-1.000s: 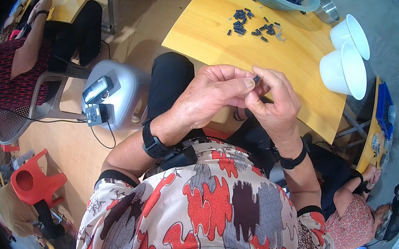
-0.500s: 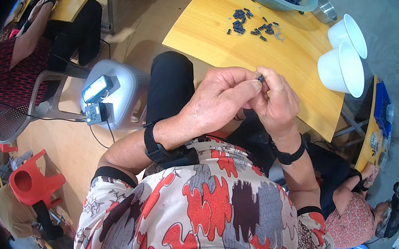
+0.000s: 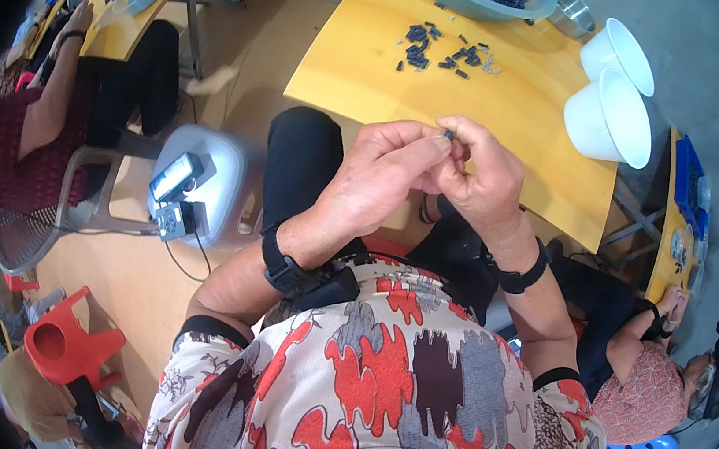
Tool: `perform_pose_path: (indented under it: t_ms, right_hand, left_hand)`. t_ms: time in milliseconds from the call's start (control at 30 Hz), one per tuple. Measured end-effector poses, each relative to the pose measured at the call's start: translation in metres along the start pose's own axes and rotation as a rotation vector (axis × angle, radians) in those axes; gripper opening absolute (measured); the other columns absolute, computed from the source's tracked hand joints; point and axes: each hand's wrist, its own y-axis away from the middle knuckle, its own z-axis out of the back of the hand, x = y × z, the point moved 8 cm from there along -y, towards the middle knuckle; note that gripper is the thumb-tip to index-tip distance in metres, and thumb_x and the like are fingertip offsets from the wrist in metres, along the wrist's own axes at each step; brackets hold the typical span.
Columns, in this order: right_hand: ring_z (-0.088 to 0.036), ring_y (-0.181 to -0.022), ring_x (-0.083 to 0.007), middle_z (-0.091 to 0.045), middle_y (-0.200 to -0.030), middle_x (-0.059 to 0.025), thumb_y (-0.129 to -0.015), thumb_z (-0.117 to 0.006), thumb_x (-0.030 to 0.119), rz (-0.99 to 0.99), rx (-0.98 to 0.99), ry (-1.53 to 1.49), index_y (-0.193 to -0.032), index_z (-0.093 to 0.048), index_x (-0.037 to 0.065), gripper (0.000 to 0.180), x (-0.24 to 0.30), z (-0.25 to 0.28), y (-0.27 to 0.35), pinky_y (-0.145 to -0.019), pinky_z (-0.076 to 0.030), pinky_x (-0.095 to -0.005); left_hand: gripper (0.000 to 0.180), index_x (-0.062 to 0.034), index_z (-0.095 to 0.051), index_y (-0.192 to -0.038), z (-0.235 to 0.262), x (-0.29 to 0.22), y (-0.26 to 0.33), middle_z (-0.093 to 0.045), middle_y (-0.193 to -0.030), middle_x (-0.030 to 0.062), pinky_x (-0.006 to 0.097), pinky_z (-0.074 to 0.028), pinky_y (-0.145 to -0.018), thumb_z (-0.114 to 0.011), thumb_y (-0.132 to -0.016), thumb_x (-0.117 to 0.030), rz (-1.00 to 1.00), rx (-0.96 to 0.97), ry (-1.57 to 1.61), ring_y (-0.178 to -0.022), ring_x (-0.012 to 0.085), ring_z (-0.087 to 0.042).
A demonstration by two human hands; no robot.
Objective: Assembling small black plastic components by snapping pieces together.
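Left hand (image 3: 383, 170) and right hand (image 3: 485, 175) pinch a stubby dark piece (image 3: 449, 134).

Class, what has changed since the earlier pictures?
The view shifted: loose dark pieces and white tubs appear further left. A pale shape, too blurred to identify, has appeared beyond the grey stool. The left hand and right hand still pinch a small dark piece; nothing on the table was visibly taken or added.

Looks down from head height, wide and fisheye-bent, close above and behind left hand (image 3: 383, 170) and right hand (image 3: 487, 175), facing the yellow table (image 3: 525, 93) beyond them.
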Motion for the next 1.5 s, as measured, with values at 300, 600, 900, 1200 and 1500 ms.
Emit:
perform_pose_path:
  t_ms: [300, 600, 900, 1200, 1500]
  right_hand:
    - [-0.06, -0.058, -0.0173, -0.059, -0.069, -0.0092, -0.073, -0.064, 0.004, -0.301, -0.11, 0.051, -0.096, -0.06, 0.005, 0.024, -0.067, 0.052, 0.011, -0.053, -0.048, -0.0276]
    - [-0.062, -0.066, -0.0218, -0.063, -0.083, -0.0115, -0.079, -0.06, 0.007, -0.481, -0.162, 0.699, -0.11, -0.058, 0.008, 0.031, -0.168, 0.175, -0.008, -0.06, -0.049, -0.0305]
    - [-0.061, -0.068, -0.0248, -0.062, -0.078, -0.0115, -0.079, -0.06, 0.012, -0.389, 0.026, 0.162, -0.088, -0.063, 0.008, 0.011, -0.151, 0.052, -0.014, -0.061, -0.048, -0.0325]
    - [-0.061, -0.071, -0.0247, -0.062, -0.076, -0.0087, -0.076, -0.063, 0.012, -0.302, 0.269, 0.138, -0.085, -0.062, 0.006, 0.011, -0.142, -0.067, -0.019, -0.062, -0.048, -0.0336]
    - [-0.06, -0.073, -0.0309, -0.061, -0.08, -0.0092, -0.076, -0.061, 0.015, -0.306, 0.27, 0.276, -0.084, -0.062, 0.01, 0.01, -0.156, -0.081, -0.029, -0.064, -0.049, -0.0402]
  left_hand:
    - [0.03, 0.0033, -0.057, -0.107, 0.008, 0.018, -0.001, -0.062, -0.099, 0.0154, 0.031, -0.053, -0.072, -0.051, -0.09, -0.02, 0.209, 0.049, -0.087, -0.085, 0.0185, -0.062]
    - [0.025, 0.0022, -0.059, -0.103, 0.02, 0.024, -0.009, -0.064, -0.093, 0.0142, 0.028, -0.055, -0.067, -0.052, -0.09, -0.018, 0.197, 0.058, -0.062, -0.079, 0.0182, -0.064]
    - [0.022, 0.0008, -0.06, -0.101, 0.032, 0.023, -0.018, -0.065, -0.09, 0.0119, 0.028, -0.054, -0.067, -0.052, -0.09, -0.016, 0.193, 0.008, -0.068, -0.075, 0.0162, -0.064]
    - [0.022, 0.0007, -0.059, -0.102, 0.053, 0.029, -0.019, -0.064, -0.091, 0.0113, 0.027, -0.053, -0.068, -0.052, -0.09, -0.016, 0.208, -0.035, -0.026, -0.076, 0.016, -0.064]
    - [0.02, 0.0005, -0.06, -0.099, 0.06, 0.029, -0.018, -0.064, -0.089, 0.0102, 0.028, -0.053, -0.067, -0.052, -0.089, -0.015, 0.211, -0.031, -0.012, -0.074, 0.0153, -0.063]
